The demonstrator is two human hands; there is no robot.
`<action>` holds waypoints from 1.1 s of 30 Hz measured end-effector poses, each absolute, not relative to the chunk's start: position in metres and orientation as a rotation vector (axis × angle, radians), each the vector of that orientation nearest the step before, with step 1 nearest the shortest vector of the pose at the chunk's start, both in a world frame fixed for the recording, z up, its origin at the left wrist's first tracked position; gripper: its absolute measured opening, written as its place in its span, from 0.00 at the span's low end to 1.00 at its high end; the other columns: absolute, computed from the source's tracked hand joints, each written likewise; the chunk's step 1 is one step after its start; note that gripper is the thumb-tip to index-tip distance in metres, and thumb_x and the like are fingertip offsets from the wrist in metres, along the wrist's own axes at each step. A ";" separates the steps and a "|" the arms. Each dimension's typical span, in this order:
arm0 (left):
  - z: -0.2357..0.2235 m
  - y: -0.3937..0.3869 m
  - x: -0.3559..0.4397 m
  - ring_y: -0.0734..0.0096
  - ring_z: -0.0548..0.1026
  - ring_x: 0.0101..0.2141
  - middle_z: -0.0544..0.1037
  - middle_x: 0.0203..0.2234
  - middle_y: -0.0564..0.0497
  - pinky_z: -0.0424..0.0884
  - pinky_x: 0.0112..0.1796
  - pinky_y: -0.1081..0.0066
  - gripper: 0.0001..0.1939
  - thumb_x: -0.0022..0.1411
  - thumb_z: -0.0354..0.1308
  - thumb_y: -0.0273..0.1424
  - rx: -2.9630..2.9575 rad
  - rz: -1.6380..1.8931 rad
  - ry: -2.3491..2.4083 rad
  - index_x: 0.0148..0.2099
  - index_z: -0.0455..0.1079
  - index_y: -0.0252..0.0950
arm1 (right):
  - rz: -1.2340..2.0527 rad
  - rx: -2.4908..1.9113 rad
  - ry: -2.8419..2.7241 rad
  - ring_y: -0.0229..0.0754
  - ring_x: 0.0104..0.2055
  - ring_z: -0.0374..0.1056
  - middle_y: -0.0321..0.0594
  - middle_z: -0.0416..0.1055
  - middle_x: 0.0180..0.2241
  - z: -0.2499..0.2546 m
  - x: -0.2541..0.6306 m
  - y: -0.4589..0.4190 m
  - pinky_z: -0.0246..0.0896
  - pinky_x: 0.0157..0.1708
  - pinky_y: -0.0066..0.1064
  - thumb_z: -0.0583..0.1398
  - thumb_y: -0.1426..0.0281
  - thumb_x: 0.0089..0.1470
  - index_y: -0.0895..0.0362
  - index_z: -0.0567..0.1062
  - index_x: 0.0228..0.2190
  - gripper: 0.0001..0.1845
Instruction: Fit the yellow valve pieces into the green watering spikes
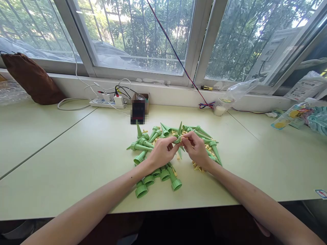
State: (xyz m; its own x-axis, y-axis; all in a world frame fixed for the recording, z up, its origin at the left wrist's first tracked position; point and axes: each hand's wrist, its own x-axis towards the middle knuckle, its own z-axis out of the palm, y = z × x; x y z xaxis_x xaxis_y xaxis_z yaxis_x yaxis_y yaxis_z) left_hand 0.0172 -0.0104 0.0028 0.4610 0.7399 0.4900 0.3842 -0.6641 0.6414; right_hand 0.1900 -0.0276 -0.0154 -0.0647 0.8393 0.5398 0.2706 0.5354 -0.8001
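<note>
My left hand (pixel 163 150) is closed around the wide collar of a green plastic watering spike (pixel 176 139), its round opening turned up towards me. Close beside it, my right hand (pixel 196 147) pinches a small yellow plastic piece (pixel 182 137) at the collar's side; the fingertips hide most of it. Under and around both hands lies a loose heap of more green spikes (pixel 176 184), pointing various ways. Small yellow pieces (pixel 198 167) are scattered among them, with a cluster beneath my right wrist.
A power strip (pixel 102 103) with plugs and a small box (pixel 144 98) stand along the back wall. A plastic bag with a container (pixel 220 109) and bundled wires (pixel 206 105) are at back right. A brown bag (pixel 33 80) leans at far left. A screwdriver (pixel 206 87) lies on the sill.
</note>
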 end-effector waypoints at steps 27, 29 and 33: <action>-0.005 -0.005 0.012 0.74 0.63 0.23 0.66 0.19 0.56 0.59 0.28 0.74 0.14 0.67 0.54 0.28 2.515 1.179 0.899 0.27 0.58 0.37 | 1.049 -0.822 -1.332 0.31 0.14 0.51 0.26 0.60 0.18 -0.008 0.179 -0.031 0.54 0.12 0.27 0.62 0.55 0.59 0.53 0.64 0.29 0.17; -0.006 -0.005 0.012 0.74 0.63 0.23 0.65 0.19 0.56 0.58 0.28 0.74 0.15 0.67 0.54 0.28 2.531 1.193 0.882 0.27 0.57 0.37 | 1.059 -0.821 -1.322 0.30 0.14 0.51 0.26 0.60 0.18 -0.007 0.178 -0.032 0.54 0.12 0.27 0.62 0.55 0.59 0.53 0.65 0.29 0.17; -0.005 -0.005 0.011 0.75 0.62 0.23 0.64 0.20 0.56 0.57 0.27 0.74 0.15 0.68 0.53 0.27 2.580 1.205 0.854 0.28 0.56 0.37 | 1.081 -0.804 -1.304 0.30 0.13 0.49 0.25 0.59 0.17 -0.006 0.178 -0.032 0.52 0.11 0.26 0.63 0.55 0.59 0.54 0.65 0.29 0.18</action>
